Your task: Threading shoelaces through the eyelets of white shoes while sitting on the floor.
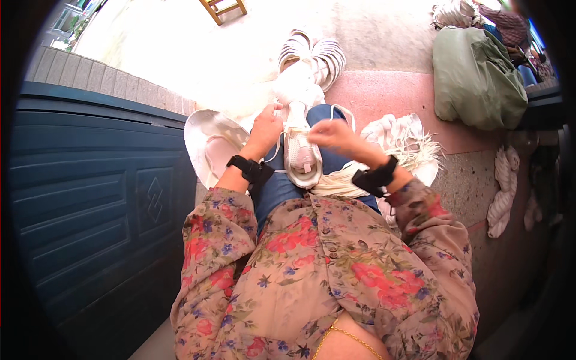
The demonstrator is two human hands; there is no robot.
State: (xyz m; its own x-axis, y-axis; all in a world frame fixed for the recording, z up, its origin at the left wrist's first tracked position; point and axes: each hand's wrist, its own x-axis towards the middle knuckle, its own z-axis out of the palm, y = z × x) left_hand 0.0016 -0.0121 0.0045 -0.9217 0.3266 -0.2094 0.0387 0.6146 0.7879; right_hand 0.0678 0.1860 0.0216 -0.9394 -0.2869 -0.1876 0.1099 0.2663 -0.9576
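A white and pale pink shoe (303, 157) lies between my thighs, its heel toward my body and its toe pointing away. My left hand (266, 132) is closed at the shoe's left side, thumb and finger pinched on a white shoelace (273, 150) that runs down beside the shoe. On the other side, my right hand (339, 139) is lifted just off the shoe's opening, its fingers drawn together and slightly blurred. A loop of white lace (346, 110) curves up behind that hand and seems to run into its fingers.
A white bowl-shaped container (201, 141) stands left of my knees. Bundled white laces (399, 135) lie to the right, with ribbed white pieces (327, 60) stacked ahead. Farther off are a green sack (477, 78), a hanging white skein (503, 192), a wooden stool (223, 8) and a blue door (90, 198).
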